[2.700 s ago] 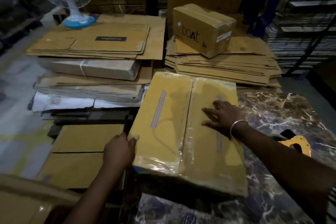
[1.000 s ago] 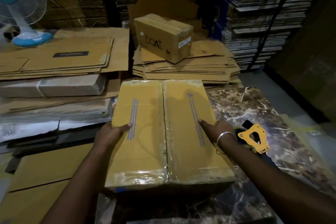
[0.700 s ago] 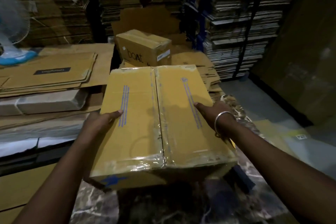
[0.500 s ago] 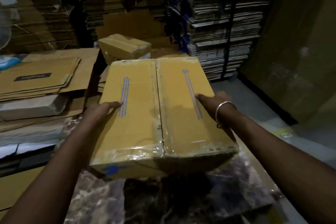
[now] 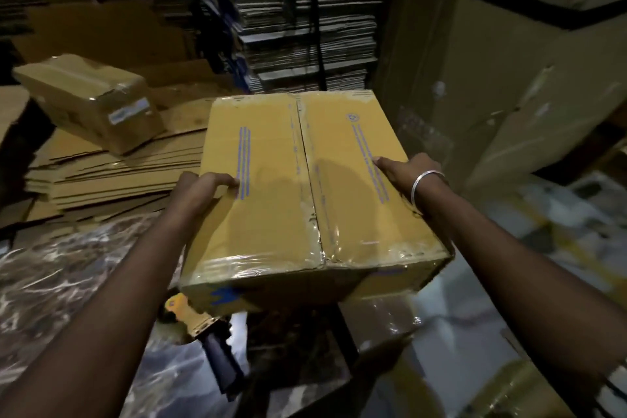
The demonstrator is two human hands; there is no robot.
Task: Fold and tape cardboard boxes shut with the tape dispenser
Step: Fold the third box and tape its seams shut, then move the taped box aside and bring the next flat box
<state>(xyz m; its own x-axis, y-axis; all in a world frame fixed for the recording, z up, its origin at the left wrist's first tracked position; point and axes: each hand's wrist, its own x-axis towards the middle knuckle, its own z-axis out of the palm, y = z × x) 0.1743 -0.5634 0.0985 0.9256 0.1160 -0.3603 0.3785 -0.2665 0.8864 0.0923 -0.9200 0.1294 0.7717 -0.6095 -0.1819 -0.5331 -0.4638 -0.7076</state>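
Two surfaces fill the lower half of the view: a dark marbled desk [image 5: 61, 268] with white veining on the left, and a glossy floor [image 5: 559, 241] on the right, blurred and strewn with pale shapes too smeared to name. The room is dim and crowded with cardboard. Tall stacks of flattened sheets [image 5: 305, 10] rise at the back, large brown cartons [image 5: 475, 78] stand along the right wall, and a lower pile of flat cardboard [image 5: 112, 173] lies beyond the desk on the left. On that pile sits a small taped box [image 5: 88, 98], tilted, with a pale label on its near end.

The big cardboard box [image 5: 305, 187] is held up in the air in front of the person, above the right edge of the desk, its far end higher than its near end. Its top flaps are closed and clear tape runs down the centre seam and across the near edge, wrinkled and shiny there. Blue printed lines run lengthwise on each flap.

The left hand [image 5: 200, 190] grips the box's left side, thumb curled over onto the top beside the blue lines. The right hand [image 5: 407, 170] grips the right side, thumb lying on the top; a silver bangle [image 5: 425, 185] circles that wrist. The fingers of both are hidden under the box.

The tape dispenser [image 5: 203, 332] lies on the desk just below the box's near left corner, yellow frame toward the box, dark handle pointing toward the person, between the two forearms.
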